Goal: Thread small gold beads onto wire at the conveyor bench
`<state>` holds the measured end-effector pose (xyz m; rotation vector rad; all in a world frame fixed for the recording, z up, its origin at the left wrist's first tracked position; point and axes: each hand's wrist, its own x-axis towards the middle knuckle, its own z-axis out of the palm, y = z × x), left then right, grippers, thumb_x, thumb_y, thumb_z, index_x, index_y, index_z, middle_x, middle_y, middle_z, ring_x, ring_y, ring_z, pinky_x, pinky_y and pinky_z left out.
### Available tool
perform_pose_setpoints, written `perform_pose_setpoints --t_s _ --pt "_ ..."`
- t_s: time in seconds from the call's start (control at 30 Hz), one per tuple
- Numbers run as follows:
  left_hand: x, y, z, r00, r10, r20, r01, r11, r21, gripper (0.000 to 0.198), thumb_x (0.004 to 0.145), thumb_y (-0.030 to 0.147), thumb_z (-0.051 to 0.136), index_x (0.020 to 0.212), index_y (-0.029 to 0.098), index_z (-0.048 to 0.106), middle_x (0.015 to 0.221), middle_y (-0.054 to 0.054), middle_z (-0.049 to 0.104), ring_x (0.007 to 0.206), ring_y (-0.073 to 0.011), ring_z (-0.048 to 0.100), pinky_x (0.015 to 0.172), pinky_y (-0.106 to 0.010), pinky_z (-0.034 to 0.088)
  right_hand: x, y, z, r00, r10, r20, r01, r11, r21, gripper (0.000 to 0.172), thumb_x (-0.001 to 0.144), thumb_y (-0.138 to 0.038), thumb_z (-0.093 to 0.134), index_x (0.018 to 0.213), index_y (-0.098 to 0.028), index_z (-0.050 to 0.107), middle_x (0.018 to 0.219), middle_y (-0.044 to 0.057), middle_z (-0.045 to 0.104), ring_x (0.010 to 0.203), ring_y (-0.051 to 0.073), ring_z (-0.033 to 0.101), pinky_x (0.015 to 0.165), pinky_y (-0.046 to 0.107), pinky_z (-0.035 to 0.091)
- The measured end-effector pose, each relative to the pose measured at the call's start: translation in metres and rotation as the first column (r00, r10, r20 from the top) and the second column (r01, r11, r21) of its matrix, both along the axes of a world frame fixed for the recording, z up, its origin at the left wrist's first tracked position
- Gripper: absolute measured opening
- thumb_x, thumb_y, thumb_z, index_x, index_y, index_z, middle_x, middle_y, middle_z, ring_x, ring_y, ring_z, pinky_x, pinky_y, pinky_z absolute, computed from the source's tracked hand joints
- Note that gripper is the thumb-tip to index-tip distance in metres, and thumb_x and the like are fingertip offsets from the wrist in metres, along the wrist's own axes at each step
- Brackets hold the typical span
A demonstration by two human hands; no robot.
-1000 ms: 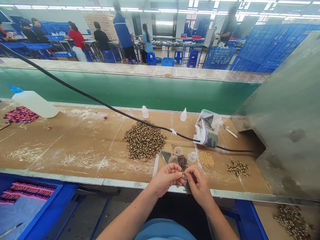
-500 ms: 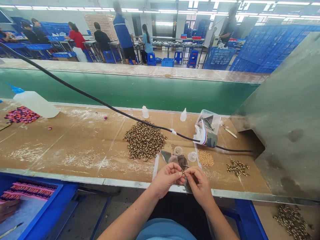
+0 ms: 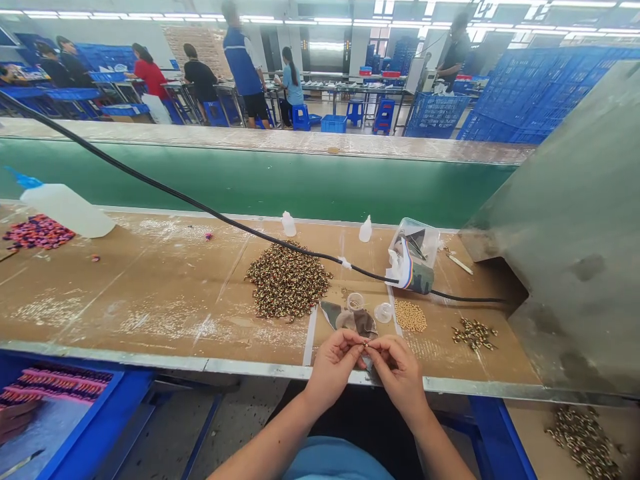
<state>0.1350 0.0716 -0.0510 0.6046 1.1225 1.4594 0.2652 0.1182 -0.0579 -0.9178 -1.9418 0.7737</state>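
Your left hand (image 3: 336,365) and right hand (image 3: 399,373) met in a fingertip grip, pinching what seemed a tiny bead (image 3: 367,345) just beyond the bench's front edge (image 3: 150,359).

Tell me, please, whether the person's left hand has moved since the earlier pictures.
Yes, the left hand has shifted rightward, toward the right hand, judged against the small clear cup.

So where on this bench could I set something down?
The widest bare stretch of brown board lies between the pink-and-purple pile and the speckled heap of small parts. It's crowded around the left hand and right hand, up to the clear plastic tub.
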Motion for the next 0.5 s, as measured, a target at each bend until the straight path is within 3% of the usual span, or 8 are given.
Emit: perform_pose_setpoints --t_s 0.23,0.5 --pt "0.0013 -0.0013 -0.0009 0.999 0.002 0.038 -0.001 1.000 -0.012 0.033 0.065 0.042 0.074 0.074 0.016 0.057 0.087 -0.006 0.070 0.057 -0.0087 0.058 0.063 -0.026 0.052 0.0016 -0.0020 -0.0024 1.000 0.011 -0.027 -0.009 0.997 0.080 0.011 0.086 -0.024 0.054 0.083 -0.021 0.064 0.076 0.003 0.062 0.067 0.011 0.061 0.057 0.021 0.050" --pt "0.0008 -0.0017 -0.0011 0.998 0.021 -0.058 -0.022 1.000 -0.017 0.032 0.066 0.042 0.074 0.076 0.015 0.063 0.074 -0.003 0.066 0.064 -0.0125 0.060 0.068 -0.026 0.050 0.0002 -0.0017 -0.0031 1.000 -0.009 -0.026 0.012 0.995 0.103 0.009 0.086 -0.020 0.055 0.083 -0.021 0.064 0.076 0.002 0.061 0.065 0.011 0.061 0.057 0.019 0.051"
